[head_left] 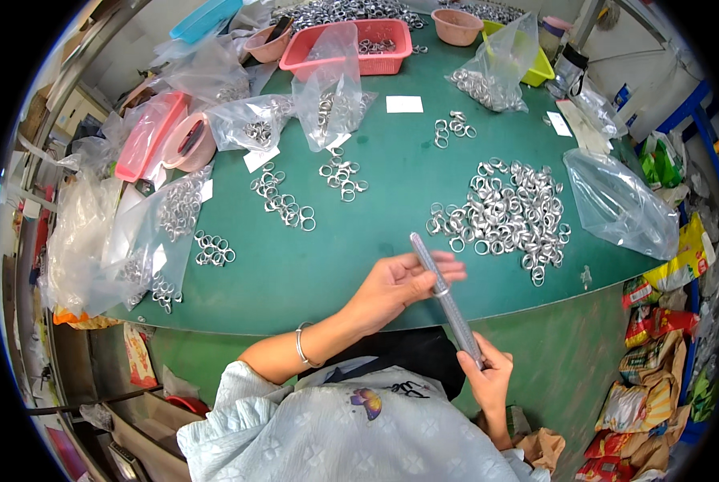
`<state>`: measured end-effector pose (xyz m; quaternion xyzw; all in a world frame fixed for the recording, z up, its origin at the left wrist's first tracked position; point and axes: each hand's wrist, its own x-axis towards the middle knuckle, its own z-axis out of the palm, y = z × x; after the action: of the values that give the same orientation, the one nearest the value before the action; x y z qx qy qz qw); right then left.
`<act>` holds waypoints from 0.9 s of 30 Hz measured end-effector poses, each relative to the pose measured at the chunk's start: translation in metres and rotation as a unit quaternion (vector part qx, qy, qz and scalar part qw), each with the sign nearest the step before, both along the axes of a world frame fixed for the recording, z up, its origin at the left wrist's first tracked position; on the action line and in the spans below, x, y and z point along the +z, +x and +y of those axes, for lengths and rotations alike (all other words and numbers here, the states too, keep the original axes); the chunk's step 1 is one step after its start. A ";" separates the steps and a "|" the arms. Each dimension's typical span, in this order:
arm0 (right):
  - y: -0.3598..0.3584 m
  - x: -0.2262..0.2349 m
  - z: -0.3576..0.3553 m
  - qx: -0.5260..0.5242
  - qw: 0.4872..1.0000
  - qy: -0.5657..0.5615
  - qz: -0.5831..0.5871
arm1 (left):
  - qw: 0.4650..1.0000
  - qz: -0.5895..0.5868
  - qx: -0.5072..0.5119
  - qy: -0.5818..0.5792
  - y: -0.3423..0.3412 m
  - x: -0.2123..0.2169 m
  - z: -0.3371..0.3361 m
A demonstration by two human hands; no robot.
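Observation:
My right hand (488, 371) is closed round the thick lower end of a grey metal ring mandrel (457, 321), which slants up and to the left over the table's front edge. A silver ring (441, 293) sits around the mandrel partway along. My left hand (403, 285) is at the upper half, its thumb beside the ring and its fingers stretched out behind the rod, the tips blurred. Just beyond, on the green table (375, 257), lies a large pile of silver rings (512, 209). A small group of rings (454, 127) lies behind that pile.
Smaller ring groups (283, 201) lie to the left, near clear plastic bags of rings (327, 104). An unfilled-looking clear bag (620, 205) lies at the right edge. Along the back stand a red basket (295, 60), a pink bowl (457, 28) and a lime basket (541, 71).

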<state>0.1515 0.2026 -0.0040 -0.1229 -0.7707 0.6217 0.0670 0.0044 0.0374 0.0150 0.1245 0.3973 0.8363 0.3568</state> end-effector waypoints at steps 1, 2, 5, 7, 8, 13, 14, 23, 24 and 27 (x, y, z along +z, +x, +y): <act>0.000 0.002 0.000 0.001 1.000 0.007 -0.001 | 0.998 0.018 -0.045 -0.043 -0.001 -0.004 -0.001; 0.000 0.002 0.000 0.001 1.000 0.007 -0.005 | 0.994 0.056 -0.048 -0.081 0.001 -0.008 0.001; -0.005 0.014 -0.002 0.005 0.999 0.050 0.008 | 0.992 0.060 -0.065 -0.088 0.000 -0.004 0.000; -0.006 0.020 0.000 0.018 0.997 0.076 0.002 | 0.992 0.059 -0.063 -0.090 -0.001 -0.001 -0.002; -0.007 0.023 0.001 0.023 0.996 0.085 0.006 | 0.991 0.062 -0.065 -0.097 -0.002 0.001 -0.002; -0.006 0.024 0.003 0.034 0.996 0.083 0.006 | 0.990 0.050 -0.077 -0.110 -0.001 0.004 -0.003; -0.006 0.024 0.003 0.037 0.996 0.083 0.006 | 0.990 0.050 -0.079 -0.109 0.000 0.005 -0.004; -0.008 0.026 0.004 0.042 0.995 0.089 0.017 | 0.988 0.065 -0.079 -0.115 0.000 0.005 -0.004; -0.009 0.026 0.004 0.043 0.995 0.088 0.019 | 0.988 0.064 -0.080 -0.118 0.000 0.006 -0.004; -0.009 0.025 0.004 0.044 0.995 0.087 0.022 | 0.989 0.058 -0.077 -0.112 0.002 0.004 -0.004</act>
<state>0.1428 0.2066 0.0212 -0.0686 -0.8248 0.5573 0.0666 0.0060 0.0337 0.0185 0.1622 0.4977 0.7481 0.4078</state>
